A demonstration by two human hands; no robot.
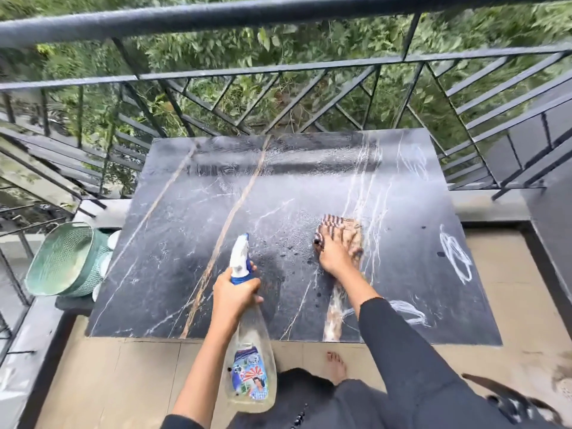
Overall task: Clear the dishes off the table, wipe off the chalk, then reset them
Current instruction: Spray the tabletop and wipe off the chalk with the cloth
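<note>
We are in the wiping step: the tabletop (216, 212) carries no dishes, and its middle shines wet. The chalk (455, 255) that remains sits on the right side. There is a looped scribble at 3 o'clock from the right hand (335, 252), well apart from it. There is also a smear at 5 o'clock just beside the sleeve, and a fainter scrawl at 1 o'clock near the far corner.

None of it touches the cloth (332, 222), which lies flat under the right hand. Its fingers (349, 239) are straight, slightly spread and pressing down on the cloth.

The left hand (235, 292) holds the bottle (247, 351) at 7 o'clock from the cloth. Its fingers are curled round the neck, and the nozzle points over the wet patch.

As we judge it, the next move calls for sliding the cloth toward 3 o'clock over the scribble, perhaps with a fresh spray there first.

The basket (62, 258) stands off the left edge at 9 o'clock, with pale dishes (108, 258) beside it waiting for the reset.
</note>
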